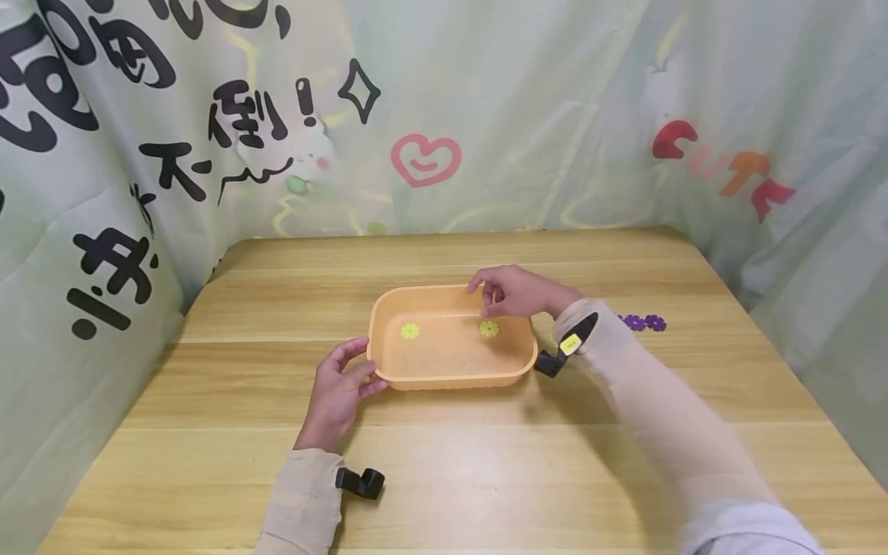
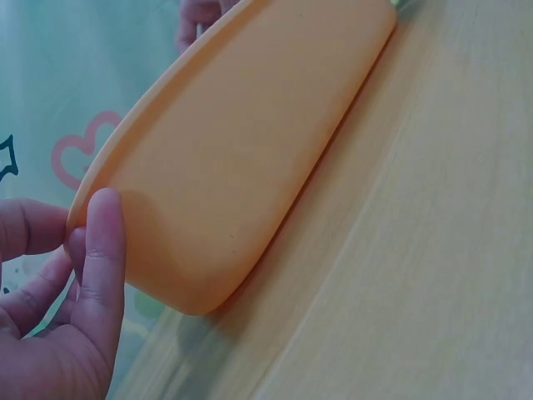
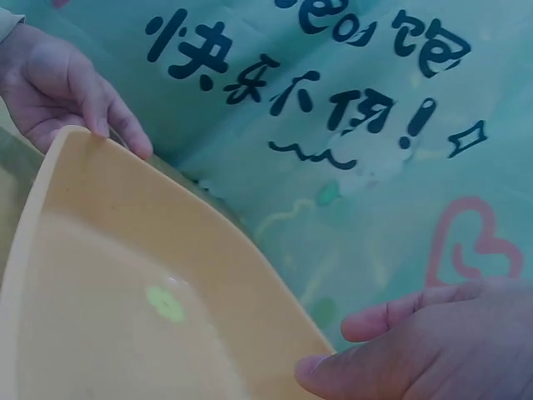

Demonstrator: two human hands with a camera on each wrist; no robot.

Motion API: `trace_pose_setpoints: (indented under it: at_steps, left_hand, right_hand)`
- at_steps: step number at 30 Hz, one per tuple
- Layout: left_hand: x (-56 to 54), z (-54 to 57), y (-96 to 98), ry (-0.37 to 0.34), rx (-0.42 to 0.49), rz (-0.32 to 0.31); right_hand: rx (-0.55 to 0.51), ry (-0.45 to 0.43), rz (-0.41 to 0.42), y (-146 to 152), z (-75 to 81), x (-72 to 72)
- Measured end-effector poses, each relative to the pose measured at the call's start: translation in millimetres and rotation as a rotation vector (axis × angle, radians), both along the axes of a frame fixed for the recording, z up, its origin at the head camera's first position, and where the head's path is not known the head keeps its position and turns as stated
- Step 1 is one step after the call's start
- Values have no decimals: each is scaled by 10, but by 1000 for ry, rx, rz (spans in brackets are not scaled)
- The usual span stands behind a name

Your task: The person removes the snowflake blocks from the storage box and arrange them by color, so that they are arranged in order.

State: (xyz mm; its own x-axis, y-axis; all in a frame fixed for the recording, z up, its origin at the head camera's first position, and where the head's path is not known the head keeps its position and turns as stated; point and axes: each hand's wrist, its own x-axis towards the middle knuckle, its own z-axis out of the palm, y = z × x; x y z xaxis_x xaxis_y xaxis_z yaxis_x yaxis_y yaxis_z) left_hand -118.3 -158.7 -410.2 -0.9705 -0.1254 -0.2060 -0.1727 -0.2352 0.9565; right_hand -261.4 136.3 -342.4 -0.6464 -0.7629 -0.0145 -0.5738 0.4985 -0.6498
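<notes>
A shallow orange plastic tray [image 1: 444, 356] with rounded corners is between the two hands, close over the wooden table. Inside it, two small yellow flower-shaped pieces [image 1: 410, 331] show on the floor, one at the left and one at the right. My left hand [image 1: 338, 389] pinches the rim at the near left corner; in the left wrist view its thumb [image 2: 103, 242] lies against the outer wall. At the far right side, my right hand [image 1: 516, 290] holds the rim, the thumb on the inner side and fingers beyond the edge.
Purple flower-shaped pieces [image 1: 645, 323] lie in a row on the table [image 1: 444, 478] to the right, partly hidden by the right forearm. A pale printed curtain [image 1: 520, 116] surrounds the table's back and sides.
</notes>
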Motion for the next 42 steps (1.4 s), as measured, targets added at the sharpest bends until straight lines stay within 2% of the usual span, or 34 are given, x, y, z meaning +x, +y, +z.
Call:
trace_pose_setpoints:
  at_steps: [7, 14, 18, 24, 27, 33, 37, 42]
  left_hand:
    - [-1, -1, 1, -5, -10, -6]
    - [5, -3, 1, 2, -24, -12]
    - [31, -15, -10, -12, -34, -13]
    - [36, -16, -13, -5, -31, -24]
    - [19, -4, -5, 6, -21, -23]
    - [11, 11, -5, -3, -17, -10]
    - [13, 14, -6, -5, -22, -12]
    - [15, 23, -6, -9, -22, -19]
  right_hand:
    - [21, -82, 26, -277, -128, -58]
    - [73, -78, 57, -533, -298, -131]
    - [108, -104, 91, -677, -379, -136]
    - [135, -149, 107, -831, -430, -145]
    - [151, -146, 112, -890, -431, -171]
    - [229, -78, 121, -1001, -477, -218]
    - [272, -22, 114, -1042, -491, -188]
    - [258, -9, 105, -1044, -502, -137]
